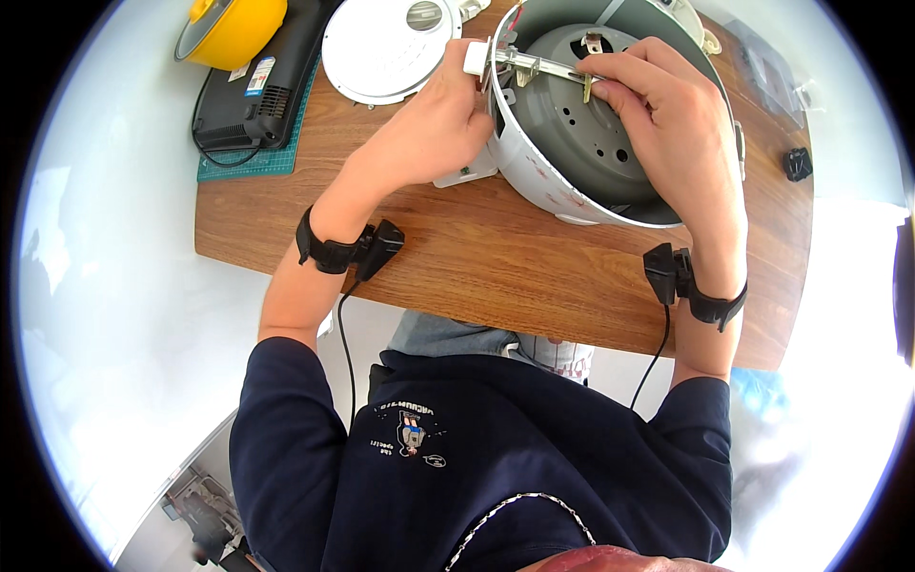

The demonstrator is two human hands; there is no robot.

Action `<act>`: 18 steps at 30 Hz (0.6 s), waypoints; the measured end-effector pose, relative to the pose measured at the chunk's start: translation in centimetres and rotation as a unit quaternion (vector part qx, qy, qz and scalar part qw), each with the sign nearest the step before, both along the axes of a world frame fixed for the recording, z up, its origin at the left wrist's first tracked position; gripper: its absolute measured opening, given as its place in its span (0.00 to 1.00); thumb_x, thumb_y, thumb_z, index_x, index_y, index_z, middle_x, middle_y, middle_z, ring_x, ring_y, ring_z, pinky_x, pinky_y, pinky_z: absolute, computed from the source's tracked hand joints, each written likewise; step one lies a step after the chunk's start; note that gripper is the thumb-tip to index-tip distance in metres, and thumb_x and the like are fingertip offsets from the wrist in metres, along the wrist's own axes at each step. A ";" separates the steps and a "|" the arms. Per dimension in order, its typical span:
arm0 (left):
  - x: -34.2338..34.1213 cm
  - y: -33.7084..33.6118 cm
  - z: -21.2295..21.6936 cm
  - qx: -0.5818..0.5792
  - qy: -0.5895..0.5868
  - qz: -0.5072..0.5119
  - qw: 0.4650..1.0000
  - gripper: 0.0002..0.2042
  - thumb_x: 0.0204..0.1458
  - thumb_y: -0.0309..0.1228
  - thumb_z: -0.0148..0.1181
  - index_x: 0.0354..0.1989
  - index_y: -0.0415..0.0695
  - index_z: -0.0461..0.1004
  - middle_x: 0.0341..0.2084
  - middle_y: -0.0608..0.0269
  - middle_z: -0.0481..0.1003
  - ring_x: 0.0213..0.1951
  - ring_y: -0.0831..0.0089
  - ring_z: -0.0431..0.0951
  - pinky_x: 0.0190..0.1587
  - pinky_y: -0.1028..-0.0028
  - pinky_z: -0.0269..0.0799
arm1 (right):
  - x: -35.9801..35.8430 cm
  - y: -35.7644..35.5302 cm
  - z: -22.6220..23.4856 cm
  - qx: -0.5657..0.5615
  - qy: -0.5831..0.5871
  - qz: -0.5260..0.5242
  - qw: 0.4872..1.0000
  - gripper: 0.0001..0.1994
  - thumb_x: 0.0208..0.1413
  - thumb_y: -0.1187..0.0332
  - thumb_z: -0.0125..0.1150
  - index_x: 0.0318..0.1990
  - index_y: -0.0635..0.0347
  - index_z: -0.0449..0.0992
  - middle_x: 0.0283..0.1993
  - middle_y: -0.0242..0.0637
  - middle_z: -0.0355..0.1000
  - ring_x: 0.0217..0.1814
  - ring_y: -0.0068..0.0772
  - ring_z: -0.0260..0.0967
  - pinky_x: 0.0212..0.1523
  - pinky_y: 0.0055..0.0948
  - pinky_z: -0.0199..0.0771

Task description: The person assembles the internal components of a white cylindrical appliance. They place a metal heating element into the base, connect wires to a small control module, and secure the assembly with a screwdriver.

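Note:
A white, round appliance housing (534,176), like a rice cooker's, lies open on the table, a grey perforated metal dome (572,124) inside it. Across its opening runs a slim metal lever (545,67) with small brass-coloured strips and a white plastic end (475,58). My left hand (443,124) is closed at the housing's left rim beside that white end; its fingertips are partly hidden. Over the opening, my right hand (667,105) pinches the lever's other end between thumb and fingers.
A round white cover (367,48) lies behind my left hand. At the far left, a yellow pot (250,33) and a black appliance (276,95) stand over a green cutting mat (214,165). A clear plastic box (762,76) and a small black object (798,164) sit at the right edge.

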State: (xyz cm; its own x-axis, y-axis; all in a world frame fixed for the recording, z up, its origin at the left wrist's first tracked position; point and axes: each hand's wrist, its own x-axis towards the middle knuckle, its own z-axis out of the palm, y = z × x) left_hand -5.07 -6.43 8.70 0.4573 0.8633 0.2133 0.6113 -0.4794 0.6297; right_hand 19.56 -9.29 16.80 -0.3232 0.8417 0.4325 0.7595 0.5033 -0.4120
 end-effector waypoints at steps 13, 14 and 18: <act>-1.0 -1.3 -0.6 0.032 0.032 -0.015 0.999 0.33 0.55 0.16 0.52 0.71 0.37 0.51 0.59 0.44 0.66 0.58 0.50 0.73 0.59 0.58 0.72 | 0.1 0.0 -0.2 0.006 -0.006 -0.002 1.000 0.08 0.61 0.71 0.63 0.44 0.52 0.85 0.35 0.30 0.74 0.34 0.34 0.74 0.37 0.30 0.73; -1.0 -1.5 -0.6 0.020 0.007 -0.014 1.000 0.36 0.55 0.17 0.53 0.73 0.38 0.48 0.61 0.43 0.65 0.60 0.49 0.72 0.61 0.57 0.70 | 0.1 0.0 -0.2 0.006 -0.006 0.000 1.000 0.08 0.61 0.71 0.63 0.44 0.52 0.86 0.35 0.30 0.74 0.34 0.34 0.74 0.37 0.30 0.73; -1.8 -2.3 -0.3 -0.052 -0.060 -0.005 0.997 0.48 0.52 0.21 0.62 0.79 0.43 0.37 0.69 0.40 0.59 0.70 0.49 0.63 0.70 0.54 0.60 | 0.0 -0.1 -0.1 0.008 -0.008 -0.005 1.000 0.08 0.61 0.71 0.63 0.44 0.52 0.85 0.36 0.30 0.74 0.34 0.34 0.74 0.37 0.30 0.73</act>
State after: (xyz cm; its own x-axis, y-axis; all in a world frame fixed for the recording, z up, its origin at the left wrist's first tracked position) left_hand -6.82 -8.68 8.40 0.4423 0.8792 0.1772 0.5235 -0.4135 0.7450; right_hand 19.55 -9.37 16.65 -0.3225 0.8381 0.4400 0.7710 0.5022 -0.3915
